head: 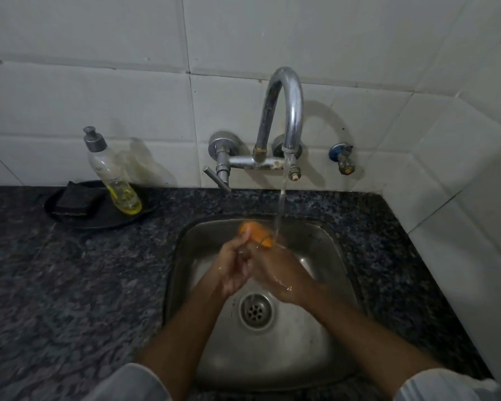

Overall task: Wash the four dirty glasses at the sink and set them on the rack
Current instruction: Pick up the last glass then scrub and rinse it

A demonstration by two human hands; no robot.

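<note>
Sleeves and forearms fill my near view, running up to both hands over the sink (pixel 185 256). Between them sits an orange-tinted glass (pixel 255 233), blurred, under the running stream from the tap (pixel 284 111). My left hand (pixel 233 266) curls round its near side; my right hand (pixel 275 273) wraps the other. I judge it wet, slippery and fragile, best held round the body with both palms. Left of my left hand stand a soap bottle (pixel 110 172) and scrub pad (pixel 77 199).
</note>
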